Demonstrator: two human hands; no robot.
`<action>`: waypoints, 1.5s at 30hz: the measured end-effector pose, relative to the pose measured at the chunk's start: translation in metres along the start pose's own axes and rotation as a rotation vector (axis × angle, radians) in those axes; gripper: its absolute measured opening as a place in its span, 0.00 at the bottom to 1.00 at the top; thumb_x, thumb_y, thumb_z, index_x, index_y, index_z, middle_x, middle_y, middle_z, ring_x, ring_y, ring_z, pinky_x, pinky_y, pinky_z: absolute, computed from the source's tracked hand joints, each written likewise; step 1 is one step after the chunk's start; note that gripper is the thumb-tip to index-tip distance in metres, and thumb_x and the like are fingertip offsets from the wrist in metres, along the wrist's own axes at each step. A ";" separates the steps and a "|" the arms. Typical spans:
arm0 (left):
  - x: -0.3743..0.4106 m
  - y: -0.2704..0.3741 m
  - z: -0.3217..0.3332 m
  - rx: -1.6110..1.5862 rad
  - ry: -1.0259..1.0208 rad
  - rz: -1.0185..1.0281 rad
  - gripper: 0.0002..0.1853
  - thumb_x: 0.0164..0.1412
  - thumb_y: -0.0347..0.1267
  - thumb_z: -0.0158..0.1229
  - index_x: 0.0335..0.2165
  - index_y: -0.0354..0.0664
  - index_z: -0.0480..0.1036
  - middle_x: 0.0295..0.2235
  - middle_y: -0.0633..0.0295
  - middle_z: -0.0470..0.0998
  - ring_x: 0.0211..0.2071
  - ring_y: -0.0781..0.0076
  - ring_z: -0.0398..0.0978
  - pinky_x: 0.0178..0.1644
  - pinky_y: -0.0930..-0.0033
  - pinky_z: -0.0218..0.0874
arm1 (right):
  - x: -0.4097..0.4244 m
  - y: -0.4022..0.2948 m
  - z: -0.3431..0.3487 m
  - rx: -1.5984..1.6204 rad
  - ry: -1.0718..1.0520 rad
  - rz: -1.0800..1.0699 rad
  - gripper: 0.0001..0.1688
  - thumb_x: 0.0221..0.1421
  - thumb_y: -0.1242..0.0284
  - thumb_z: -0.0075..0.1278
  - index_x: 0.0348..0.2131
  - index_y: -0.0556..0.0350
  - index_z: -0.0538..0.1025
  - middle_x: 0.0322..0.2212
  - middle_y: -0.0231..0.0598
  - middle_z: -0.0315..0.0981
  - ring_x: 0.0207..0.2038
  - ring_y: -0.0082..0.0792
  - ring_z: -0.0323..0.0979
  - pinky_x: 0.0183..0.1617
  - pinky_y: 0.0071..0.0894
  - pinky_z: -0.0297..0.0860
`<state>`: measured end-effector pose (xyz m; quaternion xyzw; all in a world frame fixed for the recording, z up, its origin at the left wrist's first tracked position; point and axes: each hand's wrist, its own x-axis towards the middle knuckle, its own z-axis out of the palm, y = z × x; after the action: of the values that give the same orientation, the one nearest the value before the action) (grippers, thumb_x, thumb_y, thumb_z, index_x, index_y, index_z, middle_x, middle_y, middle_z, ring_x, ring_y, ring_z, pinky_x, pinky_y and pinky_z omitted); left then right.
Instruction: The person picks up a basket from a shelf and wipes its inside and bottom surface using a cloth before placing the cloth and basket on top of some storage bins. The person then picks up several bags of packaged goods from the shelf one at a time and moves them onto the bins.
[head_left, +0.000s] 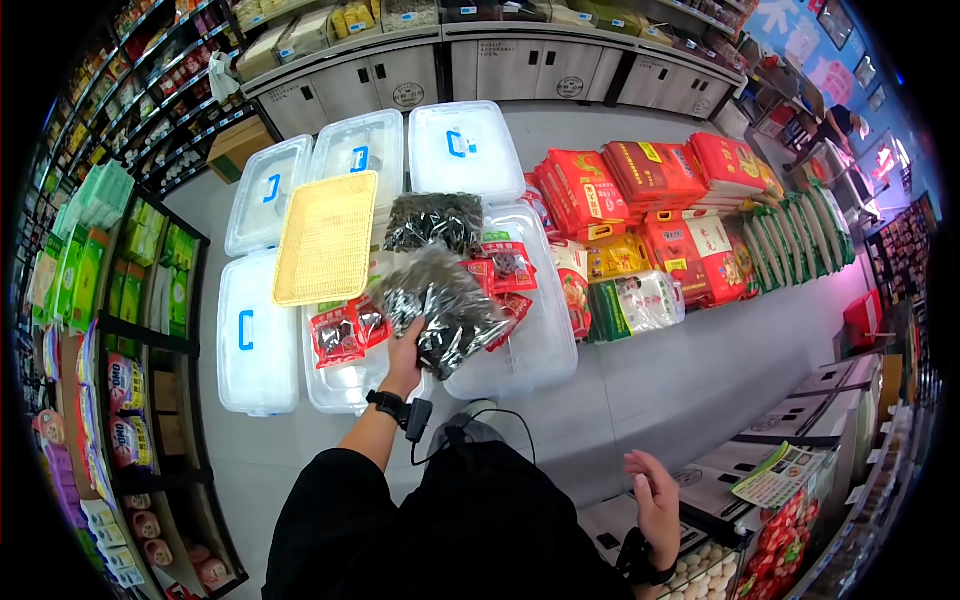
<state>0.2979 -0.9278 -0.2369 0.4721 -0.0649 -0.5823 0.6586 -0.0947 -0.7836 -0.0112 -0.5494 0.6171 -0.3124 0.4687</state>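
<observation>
My left hand (405, 358) grips the near edge of a clear plastic bag of dark dried food (457, 319), held over the storage boxes. A similar dark bag (433, 221) lies just beyond it. Red packets (337, 334) rest to its left on a translucent lidded plastic box (360, 390), and more red packets (510, 266) are on the right, partly covered by the held bag. To the upper left, a shallow yellow woven basket (324, 240) lies across the lids with nothing in it. My right hand (654, 499) is at the lower right, holding nothing, fingers slightly apart.
Several more plastic boxes (255, 330) with blue handles surround these. Stacked red rice sacks (585, 187) and green-and-white sacks (795, 240) extend rightward. A shelf unit (150, 341) stands left, a cabinet counter (517, 71) behind. Eggs (701, 574) lie near my right wrist. A person (832, 127) bends far right.
</observation>
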 end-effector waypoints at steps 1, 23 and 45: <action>0.003 0.003 -0.009 -0.014 0.046 0.018 0.15 0.55 0.28 0.58 0.42 0.41 0.67 0.35 0.63 0.75 0.35 0.70 0.74 0.37 0.67 0.68 | 0.004 -0.002 0.003 -0.020 -0.003 0.004 0.20 0.57 0.75 0.41 0.48 0.66 0.67 0.42 0.45 0.71 0.42 0.31 0.69 0.47 0.26 0.65; 0.069 -0.016 0.028 -0.317 0.099 -0.262 0.34 0.47 0.58 0.59 0.41 0.41 0.69 0.38 0.61 0.72 0.42 0.66 0.69 0.50 0.67 0.61 | -0.001 -0.026 0.091 -0.008 0.247 0.219 0.16 0.54 0.79 0.45 0.44 0.66 0.70 0.40 0.44 0.73 0.41 0.33 0.70 0.47 0.27 0.65; -0.137 -0.225 0.201 1.477 -2.324 0.232 0.15 0.60 0.30 0.51 0.43 0.30 0.68 0.39 0.50 0.74 0.41 0.65 0.72 0.47 0.67 0.62 | -0.334 0.021 0.089 0.187 1.899 0.406 0.18 0.56 0.70 0.47 0.45 0.59 0.68 0.37 0.35 0.71 0.37 0.24 0.69 0.39 0.22 0.67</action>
<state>-0.0318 -0.8961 -0.2209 -0.0519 -0.9008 -0.4111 -0.1296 -0.0351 -0.4436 0.0158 0.0871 0.7936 -0.5863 -0.1370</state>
